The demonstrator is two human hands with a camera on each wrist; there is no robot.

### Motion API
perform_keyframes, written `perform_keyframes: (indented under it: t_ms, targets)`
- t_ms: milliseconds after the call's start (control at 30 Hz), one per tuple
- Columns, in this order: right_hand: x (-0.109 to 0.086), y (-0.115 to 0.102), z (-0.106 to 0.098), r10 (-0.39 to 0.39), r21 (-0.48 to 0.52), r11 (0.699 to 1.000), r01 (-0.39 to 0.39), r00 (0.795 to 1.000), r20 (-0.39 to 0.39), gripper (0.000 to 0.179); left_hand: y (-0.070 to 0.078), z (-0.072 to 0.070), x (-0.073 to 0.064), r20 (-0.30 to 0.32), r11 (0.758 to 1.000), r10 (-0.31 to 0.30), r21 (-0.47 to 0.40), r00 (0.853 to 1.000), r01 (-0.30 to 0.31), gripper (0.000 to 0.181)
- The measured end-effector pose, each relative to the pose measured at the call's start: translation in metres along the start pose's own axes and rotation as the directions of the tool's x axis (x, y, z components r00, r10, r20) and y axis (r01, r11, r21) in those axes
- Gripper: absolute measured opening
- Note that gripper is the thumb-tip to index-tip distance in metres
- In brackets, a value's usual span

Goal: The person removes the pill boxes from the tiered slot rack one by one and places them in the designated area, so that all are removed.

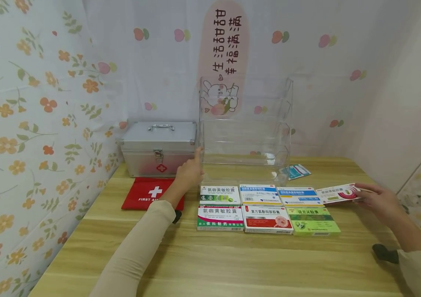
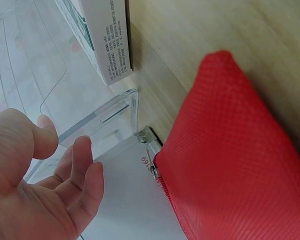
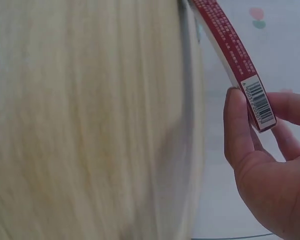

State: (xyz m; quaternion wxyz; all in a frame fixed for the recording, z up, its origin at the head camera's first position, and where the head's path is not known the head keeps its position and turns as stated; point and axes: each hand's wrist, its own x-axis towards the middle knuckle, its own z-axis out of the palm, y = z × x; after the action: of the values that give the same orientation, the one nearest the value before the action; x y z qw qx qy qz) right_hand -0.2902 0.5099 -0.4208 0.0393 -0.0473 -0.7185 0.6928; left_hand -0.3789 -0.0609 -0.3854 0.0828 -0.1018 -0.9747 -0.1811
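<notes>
A clear acrylic display rack [image 1: 245, 142] with stepped tiers stands at the back of the table. My left hand [image 1: 189, 173] is at its left side, and in the left wrist view the hand [image 2: 45, 185] has its thumb and curled fingers on either side of the rack's clear edge [image 2: 97, 116]. To the right, my right hand [image 1: 375, 202] pinches the end of a white and red medicine box [image 1: 336, 193]. The right wrist view shows this box's dark red side with a barcode [image 3: 259, 102] between thumb and fingers.
Two rows of medicine boxes lie before the rack, including a green box [image 1: 314, 220] and a red-and-white box [image 1: 267, 219]. A silver first-aid case [image 1: 158, 144] and red pouch [image 1: 136, 194] are on the left. A blue packet [image 1: 298, 171] lies right of the rack.
</notes>
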Motion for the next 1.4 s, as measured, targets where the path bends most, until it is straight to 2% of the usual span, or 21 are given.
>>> perform_keyframes:
  t_ms: [100,233,367,533,600,800,900,1133,1300,1400]
  targets:
    - [0.005,0.003,-0.003,0.007,-0.044,0.999,-0.006,1.000,0.024,0.034,0.001,-0.002,0.000,0.001,1.000,-0.002,-0.003,1.000,0.002,0.089]
    - [0.008,0.006,-0.006,0.019,-0.214,0.977,-0.012,0.999,0.029,0.034,0.002,-0.002,-0.001,0.007,1.000,-0.004,-0.010,1.000,0.004,0.089]
    - [0.008,0.009,-0.008,0.015,-0.409,0.913,0.002,0.999,0.040,0.020,0.001,-0.001,-0.001,0.009,1.000,-0.006,-0.016,1.000,0.006,0.089]
    - [0.009,0.012,-0.008,0.042,-0.572,0.820,-0.025,0.999,0.017,0.051,0.002,-0.002,-0.001,0.011,1.000,-0.003,-0.021,1.000,0.003,0.090]
    - [0.010,0.012,-0.007,0.054,-0.599,0.800,-0.043,0.999,0.000,0.055,0.002,-0.002,-0.001,0.008,1.000,0.004,-0.024,1.000,-0.004,0.089]
    - [0.012,0.010,-0.005,0.051,-0.625,0.779,-0.049,0.999,-0.014,0.061,0.002,-0.003,0.000,0.021,1.000,-0.006,-0.018,1.000,0.006,0.090]
    - [0.013,0.011,-0.005,0.034,-0.657,0.753,-0.035,0.999,-0.015,0.061,0.001,-0.003,0.001,0.025,1.000,-0.017,-0.014,1.000,0.017,0.090]
    - [0.014,0.010,-0.006,-0.071,-0.682,0.731,0.036,0.997,-0.024,0.056,0.002,-0.005,0.001,0.022,0.999,-0.012,-0.047,1.000,0.013,0.088]
    - [0.009,0.003,0.007,-0.122,-0.732,0.680,0.044,0.991,-0.054,0.058,0.002,-0.007,-0.005,0.018,1.000,-0.008,-0.003,1.000,0.008,0.086]
    - [0.004,-0.005,0.020,-0.119,-0.721,0.692,0.034,0.991,-0.068,0.059,0.002,-0.009,-0.007,0.008,1.000,-0.009,0.018,1.000,0.009,0.085]
